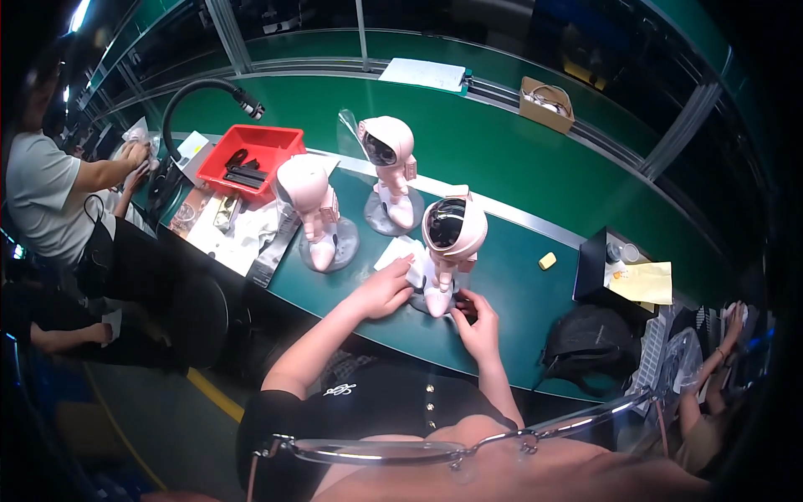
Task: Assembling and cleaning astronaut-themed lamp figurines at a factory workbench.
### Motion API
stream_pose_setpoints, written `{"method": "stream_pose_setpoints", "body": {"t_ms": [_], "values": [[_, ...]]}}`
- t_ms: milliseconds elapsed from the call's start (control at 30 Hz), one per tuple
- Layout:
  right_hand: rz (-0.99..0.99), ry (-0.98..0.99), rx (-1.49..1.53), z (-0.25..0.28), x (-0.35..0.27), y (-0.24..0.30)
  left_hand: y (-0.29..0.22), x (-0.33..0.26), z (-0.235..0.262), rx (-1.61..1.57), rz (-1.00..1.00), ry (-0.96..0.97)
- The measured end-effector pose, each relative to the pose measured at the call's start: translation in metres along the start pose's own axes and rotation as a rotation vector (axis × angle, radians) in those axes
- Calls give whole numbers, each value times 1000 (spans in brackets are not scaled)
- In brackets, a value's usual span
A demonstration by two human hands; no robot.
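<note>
Three pale pink astronaut figurines stand on the green table, each astride a rocket on a round grey base. The nearest figurine (pixel 452 230), with a shiny dark visor, is between my hands. My left hand (pixel 386 290) is closed on a white cloth (pixel 400 250) at the left side of its base; the fingertips are partly hidden. My right hand (pixel 480 326) grips the base's right edge, thumb in front and fingers curled. Farther back are a second figurine (pixel 391 167) and, to the left, a third figurine (pixel 311 205); clear film sticks out beside their heads.
A red bin (pixel 290 142) holding dark parts stands at the left, near papers and a gooseneck arm (pixel 171 109). A yellow block (pixel 547 261), a black box (pixel 592 266) and a black bag (pixel 590 339) lie to the right. Co-workers sit on both sides.
</note>
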State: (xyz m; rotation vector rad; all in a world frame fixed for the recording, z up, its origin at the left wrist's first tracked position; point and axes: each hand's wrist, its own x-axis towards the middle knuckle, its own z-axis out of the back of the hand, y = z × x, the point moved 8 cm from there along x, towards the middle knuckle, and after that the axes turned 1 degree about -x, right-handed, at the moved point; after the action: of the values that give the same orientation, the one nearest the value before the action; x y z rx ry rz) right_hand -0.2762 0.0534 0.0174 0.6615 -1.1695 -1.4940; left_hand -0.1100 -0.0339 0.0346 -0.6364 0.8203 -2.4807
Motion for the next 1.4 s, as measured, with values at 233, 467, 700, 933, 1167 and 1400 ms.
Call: {"method": "stream_pose_setpoints", "body": {"t_ms": [233, 467, 700, 933, 1167, 1400], "values": [[17, 75, -26, -8, -2, 4, 4, -12, -2, 43, -22, -52], [74, 59, -4, -11, -4, 7, 3, -12, -6, 14, -56, -59], [107, 89, -8, -15, 2, 1, -7, -19, -2, -9, -53, -120], [115, 65, 49, -23, 4, -52, -5, -14, -4, -51, -39, -93], [78, 57, 13, -18, 3, -28, -9, -16, -1, -37, -50, -92], [42, 53, 120, -22, 3, -37, -3, -16, -5, -22, -77, -120]]}}
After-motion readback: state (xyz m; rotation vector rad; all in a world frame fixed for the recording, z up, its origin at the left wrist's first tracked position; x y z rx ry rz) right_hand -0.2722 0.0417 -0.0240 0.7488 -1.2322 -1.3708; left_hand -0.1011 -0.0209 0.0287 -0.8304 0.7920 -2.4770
